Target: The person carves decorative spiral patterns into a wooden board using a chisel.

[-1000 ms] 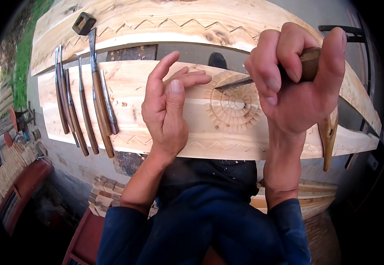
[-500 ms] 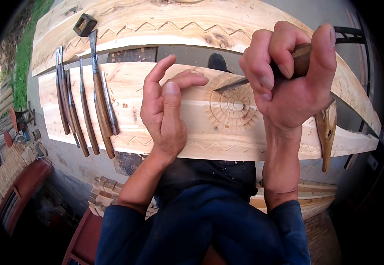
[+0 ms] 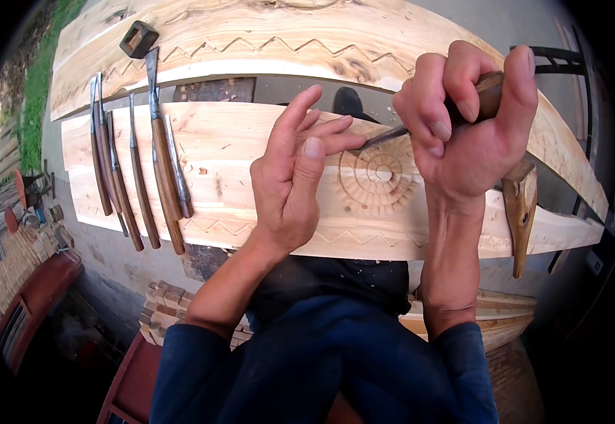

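My right hand [image 3: 466, 134], raised above the plank, is wrapped round the wooden handle of a carving chisel [image 3: 385, 136]. Its narrow metal blade slants down to the left, toward the upper edge of a round carved rosette [image 3: 376, 177] on the pale wooden plank [image 3: 233, 148]. My left hand [image 3: 290, 177] is open beside the rosette, fingers stretched toward the blade. Its fingertips meet or overlap the chisel's tip, so I cannot tell whether they touch it.
Several wooden-handled chisels [image 3: 136, 169] lie in a row on the plank's left. Beyond is another plank [image 3: 265, 56] with a zigzag line, bearing a dark square block with a hole [image 3: 138, 39]. A wooden tool handle [image 3: 521, 219] crosses the right end.
My left hand has moved right, its fingers now at the blade. The chisel's tip has shifted slightly right, and my right hand sits a little lower.
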Motion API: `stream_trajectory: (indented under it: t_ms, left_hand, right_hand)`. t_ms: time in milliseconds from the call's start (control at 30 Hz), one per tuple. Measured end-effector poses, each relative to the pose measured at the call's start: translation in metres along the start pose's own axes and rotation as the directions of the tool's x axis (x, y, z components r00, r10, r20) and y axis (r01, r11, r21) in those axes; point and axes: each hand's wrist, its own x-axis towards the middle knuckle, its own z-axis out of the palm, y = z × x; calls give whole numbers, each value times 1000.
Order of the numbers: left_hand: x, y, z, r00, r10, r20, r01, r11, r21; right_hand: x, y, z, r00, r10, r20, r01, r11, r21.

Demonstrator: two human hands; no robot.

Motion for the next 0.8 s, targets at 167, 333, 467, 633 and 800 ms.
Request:
stream_trajectory:
  t_ms: [167,333,467,633,800]
  left_hand:
    - [-1,-2,-2,1000,-3,-23,3,1000,-28]
    - [-1,0,0,1000,-17,-10,17,1000,-22]
    - [-2,-7,3,991,55,-118,-63,996,-65]
    - [-13,-4,-3,964,-11,-266,-16,995,-99]
    - [-27,8,-8,948,-82,-308,107,992,66]
  right_hand:
    - [9,5,9,999,17,37,-16,999,-29]
    - [4,0,13,999,52,-13,-53,998,-38]
    - [1,4,30,999,9,-37,-16,981,-193]
    - [-11,-10,26,963,138,230,-185,963,196]
    - [-12,-36,-1,997,-26,78,31,997,-64]
